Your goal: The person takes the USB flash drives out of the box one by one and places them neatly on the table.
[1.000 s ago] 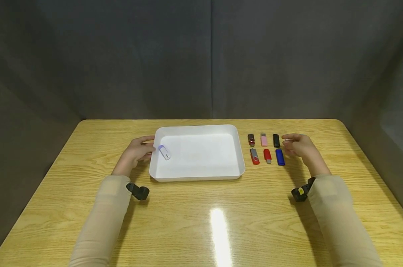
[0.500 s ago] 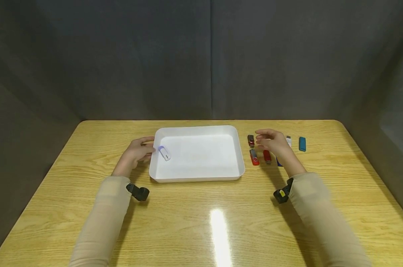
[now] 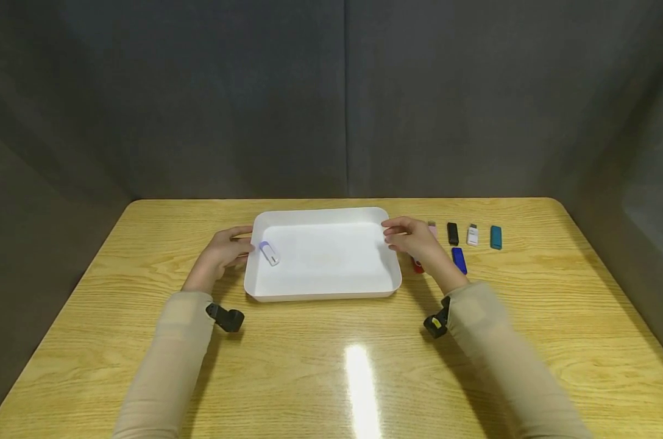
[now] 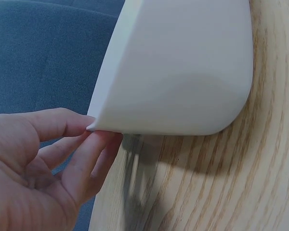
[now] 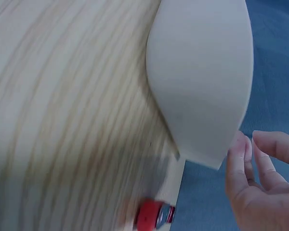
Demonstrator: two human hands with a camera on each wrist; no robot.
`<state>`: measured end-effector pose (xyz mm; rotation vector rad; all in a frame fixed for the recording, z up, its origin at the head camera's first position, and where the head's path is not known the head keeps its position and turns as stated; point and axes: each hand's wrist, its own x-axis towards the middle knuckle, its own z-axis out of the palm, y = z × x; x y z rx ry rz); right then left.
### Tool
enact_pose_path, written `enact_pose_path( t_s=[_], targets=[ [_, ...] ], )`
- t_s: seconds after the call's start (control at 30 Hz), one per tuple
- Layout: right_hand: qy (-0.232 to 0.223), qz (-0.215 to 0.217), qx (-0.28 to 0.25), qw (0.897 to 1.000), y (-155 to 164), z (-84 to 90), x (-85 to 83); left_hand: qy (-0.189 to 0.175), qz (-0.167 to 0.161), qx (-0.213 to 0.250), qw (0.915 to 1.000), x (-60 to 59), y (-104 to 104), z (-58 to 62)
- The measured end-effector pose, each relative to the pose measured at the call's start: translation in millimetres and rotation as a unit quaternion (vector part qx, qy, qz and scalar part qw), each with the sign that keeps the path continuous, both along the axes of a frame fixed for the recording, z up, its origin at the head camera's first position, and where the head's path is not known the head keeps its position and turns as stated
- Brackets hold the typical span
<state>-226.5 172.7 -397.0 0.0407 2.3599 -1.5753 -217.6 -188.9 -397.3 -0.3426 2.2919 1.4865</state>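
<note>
A white rectangular tray (image 3: 323,291) sits on the wooden table. My left hand (image 3: 224,249) pinches its left rim; the left wrist view shows thumb and fingers (image 4: 89,156) meeting on the edge. Inside the tray, close to that side, lies a purple-and-white USB stick (image 3: 269,253). At the right rim is my right hand (image 3: 419,245), its fingertips right by the edge. In the right wrist view, the thumb stands apart from the fingers (image 5: 237,166), and nothing is held. A red USB stick (image 5: 147,214) lies near the tray's right side, mostly hidden by the hand in the head view.
Right of the tray lie pink (image 3: 432,229), black (image 3: 453,233), white (image 3: 473,235), teal (image 3: 496,237) and blue (image 3: 459,260) USB sticks. The right forearm reaches over the table beside them. A dark curtain (image 3: 331,103) hangs behind the table.
My right hand has moved left, from beside the black and blue USB sticks, across the row to the tray's right rim. The left hand has kept its pinch on the left rim.
</note>
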Motion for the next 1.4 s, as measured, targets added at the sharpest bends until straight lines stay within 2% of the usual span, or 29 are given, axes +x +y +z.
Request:
enact_pose_path(
  t_s=[0.3, 0.77, 1.03, 1.4],
  targets=[
    [0.013, 0.024, -0.02, 0.999, -24, 0.3, 3.1, 0.003, 0.001, 0.008, 1.0, -0.2, -1, -0.2],
    [0.005, 0.033, -0.032, 0.999, -70, 3.3, 6.2, 0.013, 0.003, 0.003, 0.9999, -0.2, -1, -2.1],
    [0.004, 0.034, -0.036, 0.999, -88, 0.2, 7.4, 0.023, 0.008, -0.018, 0.9995, 1.2, 1, -4.2],
    [-0.001, 0.037, -0.046, 0.998, -112, -3.8, 7.4, 0.023, 0.019, -0.022, 0.9993, 0.6, 4, -4.6]
  ],
)
